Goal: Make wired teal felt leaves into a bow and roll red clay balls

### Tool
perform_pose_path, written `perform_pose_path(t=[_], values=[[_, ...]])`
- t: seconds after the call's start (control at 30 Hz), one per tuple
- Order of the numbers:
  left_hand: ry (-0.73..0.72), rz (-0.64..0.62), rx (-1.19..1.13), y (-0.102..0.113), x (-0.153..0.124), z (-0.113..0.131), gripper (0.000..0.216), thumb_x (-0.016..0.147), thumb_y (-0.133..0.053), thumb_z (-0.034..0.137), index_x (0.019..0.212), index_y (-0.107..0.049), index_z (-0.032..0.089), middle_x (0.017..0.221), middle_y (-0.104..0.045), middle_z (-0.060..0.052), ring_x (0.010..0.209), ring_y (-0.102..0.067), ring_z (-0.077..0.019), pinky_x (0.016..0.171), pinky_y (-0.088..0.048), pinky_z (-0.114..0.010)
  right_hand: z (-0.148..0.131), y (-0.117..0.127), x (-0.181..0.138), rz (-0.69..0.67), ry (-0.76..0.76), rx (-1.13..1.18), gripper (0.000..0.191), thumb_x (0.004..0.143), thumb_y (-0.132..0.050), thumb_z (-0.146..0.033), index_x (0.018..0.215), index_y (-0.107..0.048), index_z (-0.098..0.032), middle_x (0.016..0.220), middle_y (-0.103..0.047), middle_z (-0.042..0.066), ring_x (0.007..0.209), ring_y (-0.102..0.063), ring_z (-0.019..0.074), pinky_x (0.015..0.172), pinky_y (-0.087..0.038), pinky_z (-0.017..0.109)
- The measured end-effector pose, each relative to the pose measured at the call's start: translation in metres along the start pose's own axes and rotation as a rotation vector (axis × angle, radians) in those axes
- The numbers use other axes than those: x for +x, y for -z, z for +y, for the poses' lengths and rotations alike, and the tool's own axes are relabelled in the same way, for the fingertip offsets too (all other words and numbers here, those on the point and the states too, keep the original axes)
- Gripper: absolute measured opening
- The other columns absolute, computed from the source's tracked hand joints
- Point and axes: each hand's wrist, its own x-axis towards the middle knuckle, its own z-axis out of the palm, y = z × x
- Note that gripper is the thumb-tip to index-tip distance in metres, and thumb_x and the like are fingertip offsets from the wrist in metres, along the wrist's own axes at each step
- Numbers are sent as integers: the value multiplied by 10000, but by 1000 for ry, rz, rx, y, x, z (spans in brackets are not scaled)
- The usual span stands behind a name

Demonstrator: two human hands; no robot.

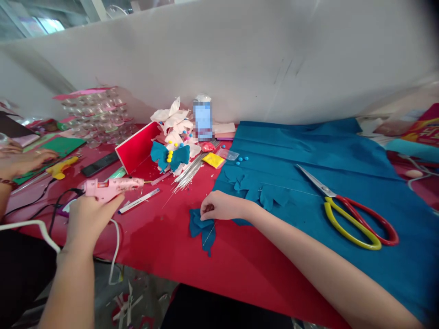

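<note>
My left hand (89, 218) is wrapped round the handle of a pink hot glue gun (118, 185), whose nozzle points right. A white cord hangs below it. At the middle of the table my right hand (219, 205) has its fingers pinched together on a blue cloth petal piece (202, 224) with a thin wire along it. More cut blue petals (267, 194) with wires lie just right of that hand. Behind the hands, a blue cloth butterfly (169, 156) with yellow beads down its middle rests against white cloth flowers (173, 119).
Yellow-and-red-handled scissors (353, 217) lie on a large blue cloth (325, 146) at right. Thin wires (188, 171), a yellow packet (213, 160) and a phone (203, 119) are behind. At left, a co-worker's hands (30, 162) are by a green sheet (66, 148) and yellow glue gun (61, 167).
</note>
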Motion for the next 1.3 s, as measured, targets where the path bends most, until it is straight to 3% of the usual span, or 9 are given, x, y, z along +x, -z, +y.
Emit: perform_pose_path(t=[0.13,0.37,0.6,0.7,0.8,0.9,1.0,1.13,1.3], values=[[124,-82,38,-15,24,-1,518,795,-450,595,645,-580,117,519,-575,-49,546,-606,-220,464,-412,-254,0,-1,0,1,0,1,133,802,-639,-227,834,-708,-119,804,-704,57,700,-630,132,607,-442,201],[51,15,61,-52,40,4,593,916,-255,534,825,-590,53,669,-646,-76,674,-661,-260,587,-463,-317,1,2,-1,-19,6,-8,139,796,-644,-251,826,-709,-132,786,-697,45,685,-624,129,602,-436,204],[-57,85,-30,-66,35,-3,487,897,-376,511,818,-606,90,626,-617,-41,568,-602,-200,498,-408,-268,-9,4,-16,37,20,15,163,838,-597,-272,875,-690,-143,862,-697,47,747,-625,132,651,-460,209],[-72,117,-57,-59,25,-7,436,866,-454,489,879,-611,82,705,-626,-75,648,-606,-229,541,-452,-302,-18,0,-28,90,28,19,167,845,-592,-276,918,-681,-155,906,-692,49,785,-625,143,664,-466,220],[-64,256,-56,-49,-3,2,463,832,-521,444,1068,-556,46,942,-594,-168,926,-569,-337,722,-480,-438,-24,-8,-41,155,34,33,199,852,-556,-210,1023,-648,-169,1015,-669,63,899,-616,163,737,-484,242],[-230,396,-157,-38,-42,26,406,832,-546,320,1169,-520,95,1104,-508,-194,1041,-512,-352,838,-454,-480,-24,-17,-52,213,76,35,279,833,-497,-98,1071,-624,-169,1049,-654,73,952,-601,171,813,-482,274],[-480,141,-400,-32,-75,56,306,880,-466,209,1179,-528,186,1170,-485,-137,1073,-509,-273,884,-466,-400,-20,-25,-60,238,110,41,392,783,-459,-13,1109,-603,-177,1084,-635,75,1006,-582,176,864,-474,294],[-697,-150,-512,-34,-88,84,412,910,-375,131,1287,-479,263,1343,-441,-75,1166,-459,-222,931,-462,-358,-17,-34,-68,283,98,32,508,723,-427,32,1150,-581,-196,1194,-535,86,1118,-527,177,937,-448,296],[-789,-233,-557,-40,-83,100,367,939,-385,190,1276,-508,264,1266,-575,-53,1069,-531,-205,908,-471,-387,-18,-45,-74,341,59,-130,627,699,-444,17,1281,-507,-207,1312,-409,127,1235,-430,227,1001,-410,359]])
